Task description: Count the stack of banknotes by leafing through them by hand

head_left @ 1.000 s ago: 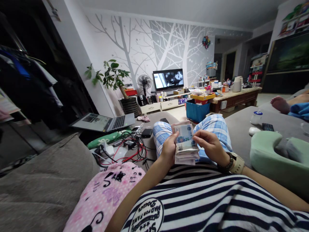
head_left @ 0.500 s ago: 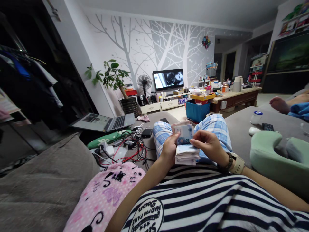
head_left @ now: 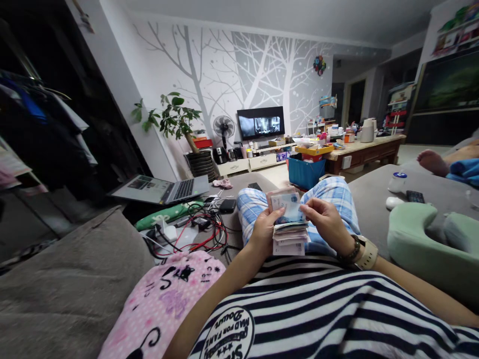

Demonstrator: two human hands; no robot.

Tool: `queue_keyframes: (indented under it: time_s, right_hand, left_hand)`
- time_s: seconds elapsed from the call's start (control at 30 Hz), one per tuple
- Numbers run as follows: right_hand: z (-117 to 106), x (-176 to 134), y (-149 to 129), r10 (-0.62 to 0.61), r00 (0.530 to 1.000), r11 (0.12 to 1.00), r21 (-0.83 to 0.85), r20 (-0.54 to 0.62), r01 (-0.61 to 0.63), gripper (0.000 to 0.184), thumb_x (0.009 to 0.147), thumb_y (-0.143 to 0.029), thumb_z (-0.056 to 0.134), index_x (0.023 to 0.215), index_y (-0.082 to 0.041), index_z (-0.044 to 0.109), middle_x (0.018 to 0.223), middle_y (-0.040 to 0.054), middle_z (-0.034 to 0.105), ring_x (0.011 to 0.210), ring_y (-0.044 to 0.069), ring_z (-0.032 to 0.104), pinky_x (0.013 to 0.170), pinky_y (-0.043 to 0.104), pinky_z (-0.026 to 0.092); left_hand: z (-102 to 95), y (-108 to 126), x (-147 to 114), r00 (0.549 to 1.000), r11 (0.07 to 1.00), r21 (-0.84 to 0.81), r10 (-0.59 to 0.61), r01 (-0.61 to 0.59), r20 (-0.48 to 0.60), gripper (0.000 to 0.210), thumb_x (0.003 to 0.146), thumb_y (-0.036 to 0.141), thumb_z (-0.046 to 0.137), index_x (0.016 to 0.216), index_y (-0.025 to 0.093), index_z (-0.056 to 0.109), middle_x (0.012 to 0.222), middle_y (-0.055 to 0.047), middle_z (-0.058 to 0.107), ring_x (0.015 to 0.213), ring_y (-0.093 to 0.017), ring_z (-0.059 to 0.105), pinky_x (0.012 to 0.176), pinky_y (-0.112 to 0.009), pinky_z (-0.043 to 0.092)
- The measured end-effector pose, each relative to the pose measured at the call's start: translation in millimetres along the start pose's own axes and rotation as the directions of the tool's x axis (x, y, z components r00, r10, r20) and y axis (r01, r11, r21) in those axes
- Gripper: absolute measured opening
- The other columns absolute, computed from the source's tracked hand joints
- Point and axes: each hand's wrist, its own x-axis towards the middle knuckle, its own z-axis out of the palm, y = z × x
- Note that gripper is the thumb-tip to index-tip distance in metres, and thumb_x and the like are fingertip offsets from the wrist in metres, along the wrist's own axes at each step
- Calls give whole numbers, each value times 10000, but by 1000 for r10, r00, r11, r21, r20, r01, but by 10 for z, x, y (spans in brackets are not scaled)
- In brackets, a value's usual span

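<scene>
A folded stack of banknotes (head_left: pixel 290 234) is held over my lap, its lower part bent down toward my belly. My left hand (head_left: pixel 265 230) is closed around the stack's left side, thumb on top. A bluish banknote (head_left: pixel 289 207) stands up at the upper part, with pinkish notes showing behind it. My right hand (head_left: pixel 325 219) pinches the right edge of that bluish note between thumb and fingers. A bracelet and a pale watch (head_left: pixel 368 253) sit on my right wrist.
At left on the sofa lie tangled cables (head_left: pixel 209 227), an open laptop (head_left: pixel 160 189) and a pink cushion (head_left: pixel 175 294). To the right are a green neck pillow (head_left: pixel 415 234), a remote (head_left: pixel 415 197) and another person's foot (head_left: pixel 433 162). A blue bin (head_left: pixel 306 172) stands ahead.
My right hand has moved slightly up and right, from the fold of the stack to the bluish note's right edge. The upper note has shifted, and the hanging lower notes have spread.
</scene>
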Motion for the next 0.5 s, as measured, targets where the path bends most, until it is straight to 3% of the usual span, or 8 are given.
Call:
queue_keyframes:
  time_s: [0.13, 0.33, 0.5]
  right_hand:
    - [1, -12, -28, -20, 1000, 1000, -17, -9, 19, 356, 844, -468, 602, 635, -191, 523, 562, -32, 485, 540, 117, 424, 527, 261, 334]
    - [2, -28, -55, -69, 998, 998, 4, -8, 69, 359, 867, -452, 578, 626, -194, 512, 572, -36, 443, 543, 114, 381, 539, 265, 324]
    - [-4, -51, -76, -122, 993, 992, -25, -1, 122, 348, 885, -415, 562, 622, -195, 504, 573, -37, 406, 560, 119, 359, 544, 269, 306]
  left_hand:
    - [3, -6, 8, 999, 1000, 7, 2, -2, -43, 312, 614, 254, 777, 887, 127, 696, 754, -74, 736, 818, -258, 702, 779, -368, 547]
    - [38, 16, 25, 999, 999, -53, -15, 12, -45, 207, 694, 288, 697, 834, 135, 700, 805, -80, 740, 962, -287, 673, 852, -378, 528]
    - [38, 36, 9, 995, 997, 44, 67, -64, -79, 187, 711, 297, 657, 816, 152, 709, 790, -46, 738, 938, -270, 661, 831, -361, 524]
